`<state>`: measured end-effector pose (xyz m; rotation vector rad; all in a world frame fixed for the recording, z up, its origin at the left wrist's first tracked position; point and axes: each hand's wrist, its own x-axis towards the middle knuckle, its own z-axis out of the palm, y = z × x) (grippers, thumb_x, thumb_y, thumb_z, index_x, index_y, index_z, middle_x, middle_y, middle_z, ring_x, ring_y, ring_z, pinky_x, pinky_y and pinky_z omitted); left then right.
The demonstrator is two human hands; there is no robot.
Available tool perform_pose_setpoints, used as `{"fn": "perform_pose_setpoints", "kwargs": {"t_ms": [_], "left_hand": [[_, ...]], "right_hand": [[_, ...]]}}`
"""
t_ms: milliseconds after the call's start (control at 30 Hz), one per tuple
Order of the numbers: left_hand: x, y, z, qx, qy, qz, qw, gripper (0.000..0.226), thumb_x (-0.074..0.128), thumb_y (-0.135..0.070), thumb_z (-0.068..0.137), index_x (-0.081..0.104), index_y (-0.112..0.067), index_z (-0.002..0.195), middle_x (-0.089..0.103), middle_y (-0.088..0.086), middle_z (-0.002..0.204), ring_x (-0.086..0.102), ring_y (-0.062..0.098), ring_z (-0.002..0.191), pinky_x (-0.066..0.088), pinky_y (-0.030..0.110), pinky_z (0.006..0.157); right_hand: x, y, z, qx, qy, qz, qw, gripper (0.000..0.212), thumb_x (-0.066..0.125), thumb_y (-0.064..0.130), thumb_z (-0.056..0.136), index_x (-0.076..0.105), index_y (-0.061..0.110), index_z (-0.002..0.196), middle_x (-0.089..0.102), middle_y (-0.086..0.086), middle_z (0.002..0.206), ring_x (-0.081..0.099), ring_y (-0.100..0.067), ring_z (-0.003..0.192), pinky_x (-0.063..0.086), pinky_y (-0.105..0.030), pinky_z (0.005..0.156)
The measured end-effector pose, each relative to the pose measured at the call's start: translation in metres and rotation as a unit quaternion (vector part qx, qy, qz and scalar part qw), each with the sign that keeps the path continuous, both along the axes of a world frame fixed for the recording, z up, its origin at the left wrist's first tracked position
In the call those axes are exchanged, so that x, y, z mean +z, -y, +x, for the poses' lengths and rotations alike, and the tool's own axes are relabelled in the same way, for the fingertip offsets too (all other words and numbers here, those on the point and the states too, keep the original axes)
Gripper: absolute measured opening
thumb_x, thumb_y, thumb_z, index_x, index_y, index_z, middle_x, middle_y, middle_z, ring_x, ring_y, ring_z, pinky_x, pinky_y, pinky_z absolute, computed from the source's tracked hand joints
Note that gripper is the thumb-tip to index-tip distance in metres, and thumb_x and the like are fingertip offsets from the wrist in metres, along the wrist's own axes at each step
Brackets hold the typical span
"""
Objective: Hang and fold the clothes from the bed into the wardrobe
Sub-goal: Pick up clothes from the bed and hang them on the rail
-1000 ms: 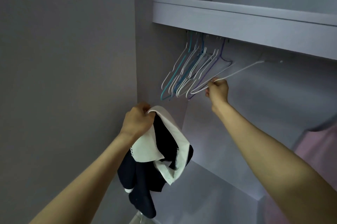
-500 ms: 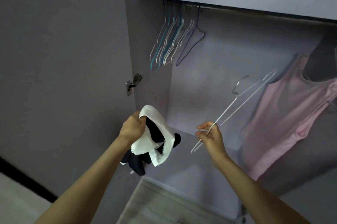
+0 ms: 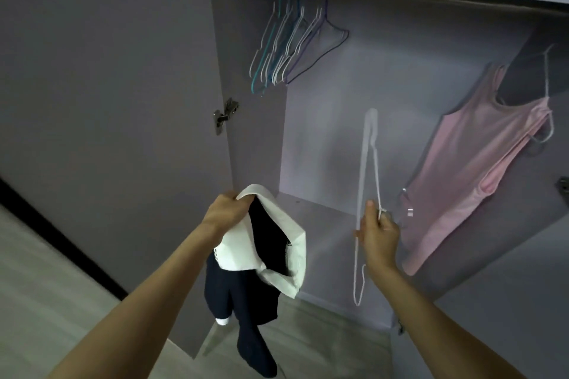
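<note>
Open wardrobe (image 3: 252, 138), with a pink top (image 3: 468, 181) hanging at its right; before its doorway the dark garment with white collar (image 3: 264, 258) hangs from the gripping left hand (image 3: 229, 212), collar uppermost for threading, beside the white hanger (image 3: 366, 181) clasped by the right hand (image 3: 377, 232).

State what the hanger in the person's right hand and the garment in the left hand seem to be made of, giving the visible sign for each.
White hanger: probably thin metal wire with a smooth white coating, judging by its slender bent outline. The right hand grips it.
Dark garment: soft woven or knitted cloth, matte navy with a white collar; it droops limply in folds from the left hand.
</note>
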<state>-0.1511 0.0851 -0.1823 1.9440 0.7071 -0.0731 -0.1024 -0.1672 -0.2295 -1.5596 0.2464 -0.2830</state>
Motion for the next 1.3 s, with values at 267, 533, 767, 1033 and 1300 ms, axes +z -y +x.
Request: {"fn": "perform_pose_setpoints", "kwargs": {"t_ms": [267, 533, 767, 1033, 1300], "left_hand": [[-0.005, 0.008, -0.012, -0.015, 0.003, -0.050, 0.999, 0.022, 0.047, -0.014, 0.094, 0.063, -0.008, 0.109, 0.063, 0.010, 0.096, 0.061, 0.025, 0.085, 0.050, 0.032, 0.072], [0.033, 0.015, -0.007, 0.013, 0.009, 0.053, 0.998, 0.028, 0.038, -0.023, 0.095, 0.053, -0.008, 0.114, 0.059, 0.015, 0.114, 0.054, 0.032, 0.106, 0.041, 0.035, 0.084], [0.089, 0.024, -0.015, -0.032, 0.057, 0.009, 0.998, 0.020, 0.044, -0.018, 0.091, 0.061, -0.015, 0.102, 0.066, 0.013, 0.099, 0.059, 0.023, 0.082, 0.045, 0.030, 0.070], [0.124, -0.001, -0.035, 0.014, 0.110, -0.158, 0.981, 0.016, 0.051, -0.011, 0.088, 0.065, -0.007, 0.080, 0.063, 0.010, 0.070, 0.060, 0.023, 0.063, 0.049, 0.029, 0.062], [0.138, 0.022, -0.042, -0.040, 0.071, -0.037, 0.996, 0.020, 0.052, -0.024, 0.091, 0.068, -0.014, 0.093, 0.071, 0.004, 0.085, 0.065, 0.019, 0.077, 0.051, 0.031, 0.079]], "right_hand": [[0.024, -0.015, 0.012, -0.018, -0.003, 0.092, 0.996, 0.039, 0.034, 0.021, 0.103, 0.043, 0.016, 0.065, 0.046, 0.000, 0.058, 0.041, -0.009, 0.051, 0.035, -0.026, 0.060], [0.079, -0.052, 0.023, 0.105, -0.063, 0.422, 0.898, 0.040, 0.028, 0.021, 0.103, 0.030, 0.019, 0.063, 0.026, 0.008, 0.039, 0.022, -0.007, 0.032, 0.029, -0.021, 0.047], [0.073, -0.090, 0.024, 0.111, 0.027, 0.279, 0.953, 0.039, 0.028, 0.024, 0.104, 0.034, 0.017, 0.067, 0.033, 0.012, 0.041, 0.031, -0.004, 0.038, 0.037, -0.024, 0.058], [0.044, -0.088, 0.027, 0.156, 0.034, 0.122, 0.980, 0.036, 0.026, 0.016, 0.103, 0.032, 0.014, 0.067, 0.033, -0.006, 0.058, 0.036, -0.007, 0.047, 0.038, -0.023, 0.058], [0.097, -0.105, 0.043, 0.223, 0.013, 0.241, 0.944, 0.036, 0.029, 0.022, 0.104, 0.032, 0.018, 0.068, 0.030, 0.009, 0.046, 0.031, -0.007, 0.040, 0.050, -0.025, 0.056]]}}
